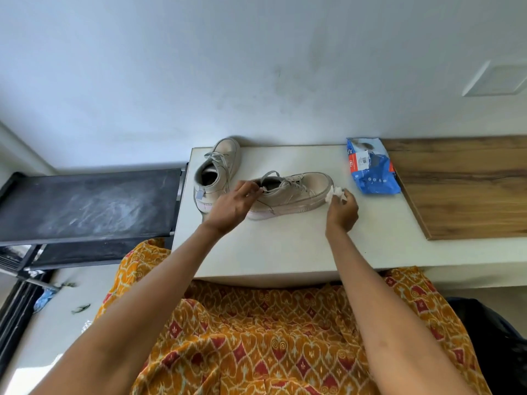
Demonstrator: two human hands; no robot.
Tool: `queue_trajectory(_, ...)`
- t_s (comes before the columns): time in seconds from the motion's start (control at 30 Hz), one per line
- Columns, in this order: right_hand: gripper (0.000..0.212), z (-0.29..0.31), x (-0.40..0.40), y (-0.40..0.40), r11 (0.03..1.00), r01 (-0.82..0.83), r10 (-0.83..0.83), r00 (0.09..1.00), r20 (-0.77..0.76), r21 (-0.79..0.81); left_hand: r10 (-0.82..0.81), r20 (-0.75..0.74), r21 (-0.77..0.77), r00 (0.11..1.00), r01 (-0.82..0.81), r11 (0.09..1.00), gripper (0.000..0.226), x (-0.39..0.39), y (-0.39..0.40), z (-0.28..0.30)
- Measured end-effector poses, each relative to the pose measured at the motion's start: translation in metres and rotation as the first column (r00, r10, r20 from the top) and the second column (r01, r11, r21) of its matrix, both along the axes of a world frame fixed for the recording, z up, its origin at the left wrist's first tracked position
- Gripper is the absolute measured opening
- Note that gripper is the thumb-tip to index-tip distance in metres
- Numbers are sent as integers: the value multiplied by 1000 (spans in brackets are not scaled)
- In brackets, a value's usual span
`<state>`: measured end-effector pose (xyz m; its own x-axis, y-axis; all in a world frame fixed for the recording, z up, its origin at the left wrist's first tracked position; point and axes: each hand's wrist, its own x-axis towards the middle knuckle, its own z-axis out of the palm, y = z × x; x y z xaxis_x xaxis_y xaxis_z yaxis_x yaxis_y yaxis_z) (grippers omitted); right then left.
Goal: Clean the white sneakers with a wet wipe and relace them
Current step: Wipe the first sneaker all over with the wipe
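So your left hand (232, 206) is pinching the near sneaker (291, 195) collar while your right hand (342, 208) is clamping the wet wipe (334, 193) at its 3 o'clock toe; it's light and bendy, so keep bracing that stiffer heel.

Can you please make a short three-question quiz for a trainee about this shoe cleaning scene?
1. True or false: the right hand holds the wet wipe at the toe of the near sneaker.
2. Which hand grips that sneaker at its heel?
3. The blue wipe pack lies: A) on the white table, B) on the floor, C) inside the far sneaker.

Key: 1 true; 2 the left hand; 3 A.
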<state>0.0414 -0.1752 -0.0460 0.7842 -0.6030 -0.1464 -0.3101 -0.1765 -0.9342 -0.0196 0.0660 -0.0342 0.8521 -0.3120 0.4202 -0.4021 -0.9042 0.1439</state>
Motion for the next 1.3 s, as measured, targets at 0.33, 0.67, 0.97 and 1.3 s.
queue_trajectory(0.33,24,-28,-42,51,980,-171,181,979,90,-101,40,137,-70,990,-31,997,40,-7,-20,-16)
queue_trajectory(0.67,28,-12,-14,20,992,-61,79,984,157,-114,66,-27,160,997,-61,985,62,-18,-17,-22)
queue_trajectory(0.97,28,-4,56,-24,860,-324,300,946,-124,-394,160,-107,135,981,-146,980,67,-17,-24,-16)
queue_trajectory(1.3,26,-34,-38,18,790,-384,454,890,36,-479,277,19,37,961,-278,960,54,-6,-54,-24)
